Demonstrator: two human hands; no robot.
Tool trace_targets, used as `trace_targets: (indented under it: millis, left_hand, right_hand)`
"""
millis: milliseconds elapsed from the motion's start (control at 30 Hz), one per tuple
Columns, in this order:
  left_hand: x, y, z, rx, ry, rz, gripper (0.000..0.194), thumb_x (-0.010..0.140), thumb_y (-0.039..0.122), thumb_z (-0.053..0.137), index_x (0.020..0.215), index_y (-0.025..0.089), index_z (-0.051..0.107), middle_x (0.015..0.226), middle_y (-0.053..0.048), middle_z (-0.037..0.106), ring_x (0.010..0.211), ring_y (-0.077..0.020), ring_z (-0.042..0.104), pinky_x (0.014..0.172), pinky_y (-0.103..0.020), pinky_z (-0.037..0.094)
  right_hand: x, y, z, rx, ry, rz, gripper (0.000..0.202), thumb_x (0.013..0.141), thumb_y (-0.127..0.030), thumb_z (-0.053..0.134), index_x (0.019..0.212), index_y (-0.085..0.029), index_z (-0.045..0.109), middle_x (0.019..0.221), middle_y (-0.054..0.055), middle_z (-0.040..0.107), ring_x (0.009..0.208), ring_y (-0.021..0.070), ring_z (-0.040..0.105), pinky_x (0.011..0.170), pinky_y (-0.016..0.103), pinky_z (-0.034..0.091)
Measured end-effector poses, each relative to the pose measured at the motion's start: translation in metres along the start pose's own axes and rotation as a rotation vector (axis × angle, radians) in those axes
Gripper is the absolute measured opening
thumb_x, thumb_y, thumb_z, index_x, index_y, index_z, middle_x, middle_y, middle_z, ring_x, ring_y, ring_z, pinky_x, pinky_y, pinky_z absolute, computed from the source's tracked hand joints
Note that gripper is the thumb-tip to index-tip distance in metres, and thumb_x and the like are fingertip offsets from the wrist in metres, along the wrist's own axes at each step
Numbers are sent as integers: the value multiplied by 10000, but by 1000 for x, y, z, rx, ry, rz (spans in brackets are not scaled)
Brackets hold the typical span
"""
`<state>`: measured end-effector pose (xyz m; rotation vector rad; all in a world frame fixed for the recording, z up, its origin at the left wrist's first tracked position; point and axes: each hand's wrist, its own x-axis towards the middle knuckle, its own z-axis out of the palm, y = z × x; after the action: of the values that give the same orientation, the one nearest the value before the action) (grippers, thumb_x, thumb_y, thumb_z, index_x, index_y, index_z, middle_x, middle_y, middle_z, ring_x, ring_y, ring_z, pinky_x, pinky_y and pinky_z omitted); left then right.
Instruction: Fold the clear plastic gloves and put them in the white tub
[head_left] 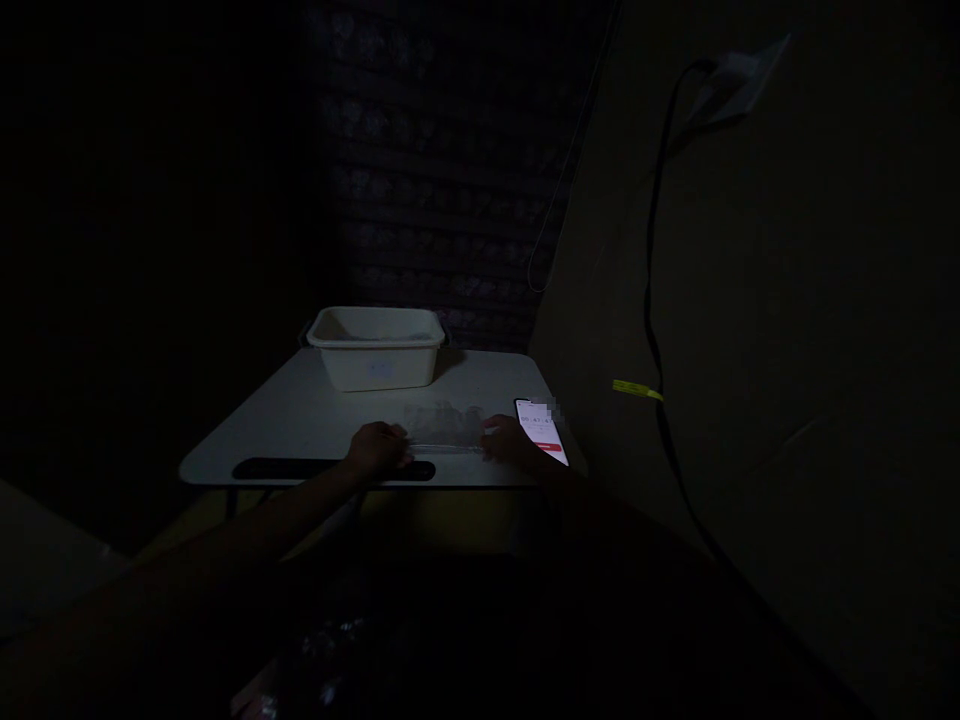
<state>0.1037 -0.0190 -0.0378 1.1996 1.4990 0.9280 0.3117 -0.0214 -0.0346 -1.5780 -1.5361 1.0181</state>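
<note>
A clear plastic bag (444,428) is stretched between my two hands, just above the near part of the white table. My left hand (377,449) pinches its left edge, over the dark slot at the table's front. At the bag's right edge, my right hand (504,438) has its fingers closed on the plastic. A lit phone (541,432) lies just right of my right hand. Dim light hides the finer details of the bag and fingers.
A white plastic tub (379,368) with a small label stands at the back left of the folding table (262,425). To the right, a black cable (651,300) with a yellow tag (634,388) hangs along the wall from a socket (739,85).
</note>
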Motion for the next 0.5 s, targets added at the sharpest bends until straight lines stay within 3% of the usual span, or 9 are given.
trace_targets:
  millis: [167,367,500]
  left_hand:
    - [-2,2,-2,223,15,39,78,613,215,517,635,143,496,422,7,531,424,-136,541,438,-220,416]
    - [-1,16,-14,884,146,419,287,657,407,440,757,167,562,783,-85,603,729,-219,559,610,-272,403]
    - [10,20,0,1017,-20,633,342,748,292,316,965,120,516,1018,-118,527,927,-198,488,779,-261,347]
  right_hand:
    - [9,13,-1,-311,12,-55,208,585,-132,519,791,-159,511,542,-17,534,496,105,512,475,215,397]
    - [2,-4,-9,-668,206,-182,245,670,-206,421,881,-177,543,882,61,572,816,177,514,689,278,390]
    - [12,-25,7,-682,253,-356,354,713,-148,337,1030,-80,478,1027,111,514,948,168,454,813,257,336]
